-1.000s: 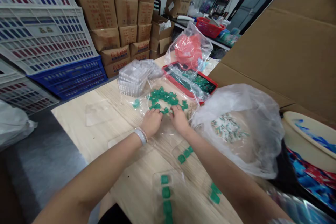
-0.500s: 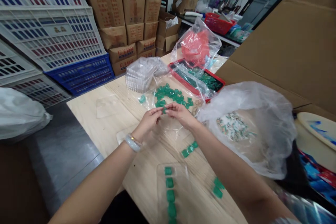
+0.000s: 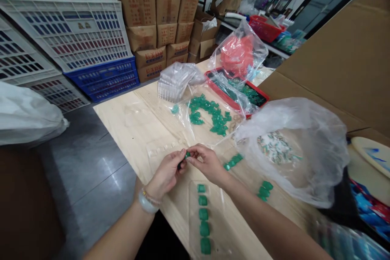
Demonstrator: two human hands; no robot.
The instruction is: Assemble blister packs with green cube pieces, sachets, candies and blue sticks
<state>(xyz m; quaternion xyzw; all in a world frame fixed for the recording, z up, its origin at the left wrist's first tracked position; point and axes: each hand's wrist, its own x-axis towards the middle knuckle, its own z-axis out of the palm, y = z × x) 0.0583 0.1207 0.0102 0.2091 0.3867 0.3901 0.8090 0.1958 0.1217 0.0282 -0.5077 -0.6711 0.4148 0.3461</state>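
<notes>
Pinched between the fingertips of both hands is a small green piece point(image 3: 187, 154), mostly covered by the fingers. My left hand point(image 3: 168, 170) is closed on it from the left, my right hand point(image 3: 206, 161) from the right. Below them lies a clear plastic tray point(image 3: 219, 211) with a column of green square pieces point(image 3: 204, 214) along its left side. Beyond the hands, loose green pieces point(image 3: 215, 111) form a curved heap on clear plastic. Short rows of green pieces point(image 3: 233, 161) lie right of my right hand, and more point(image 3: 265, 190) sit beside my right forearm.
A clear bag with white and green bits point(image 3: 276, 146) stands at the right. At the back are a red tray point(image 3: 222, 96), stacked clear containers point(image 3: 172, 83) and a bagged red item point(image 3: 237, 55). Crates point(image 3: 103, 77) and cartons point(image 3: 137, 6) are stacked beyond the wooden table point(image 3: 117, 115).
Both hands have come back from the loose green heap toward me, still pinching the small green piece. The whole view has shifted slightly, showing the scene farther right.
</notes>
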